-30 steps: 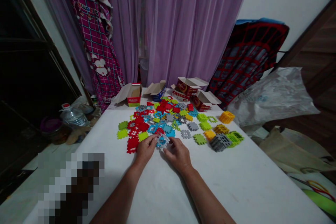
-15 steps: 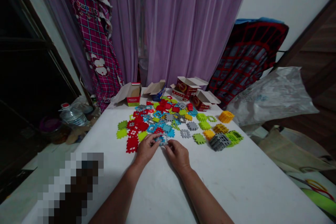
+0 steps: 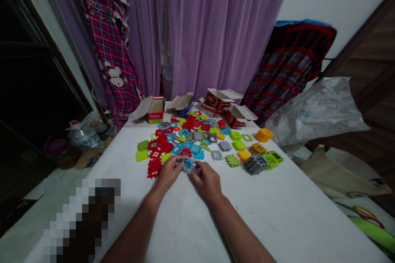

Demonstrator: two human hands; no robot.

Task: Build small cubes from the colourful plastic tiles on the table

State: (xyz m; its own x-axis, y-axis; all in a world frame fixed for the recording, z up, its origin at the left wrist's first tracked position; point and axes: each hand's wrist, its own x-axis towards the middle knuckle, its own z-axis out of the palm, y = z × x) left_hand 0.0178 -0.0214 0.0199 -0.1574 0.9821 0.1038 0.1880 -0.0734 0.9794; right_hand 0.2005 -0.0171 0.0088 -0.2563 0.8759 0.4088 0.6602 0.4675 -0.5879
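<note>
Head view, looking forward and down over a long white table [image 3: 277,209]. A small blue plastic lattice tile [image 3: 187,165] is lying between the two hands, just above the level of the wrists' line of sight and at the near edge of a spread of tiles. It is roughly square, so it is showing no clear long axis, and one corner seems to be pointing toward the far table edge. A paler grey piece seems to be caught against it, but blur and the fingers are hiding its outline, and I cannot tell whether the pieces are joined.

The left hand [image 3: 169,171] is curling inward, its fingers [image 3: 176,161] pressed loosely together and pointing toward the tile's left side. The right hand [image 3: 206,181] is resting palm down, its fingers [image 3: 197,166] slightly spread and pointing up and left, just beside the tile's right side. Whether either hand is pinching it, I cannot tell.

A jagged red plastic tile [image 3: 154,168] is lying just beyond the left hand. Open red cardboard boxes [image 3: 217,100] are standing along the far edge. A pixelated patch [image 3: 82,218] is covering the lower left.
</note>
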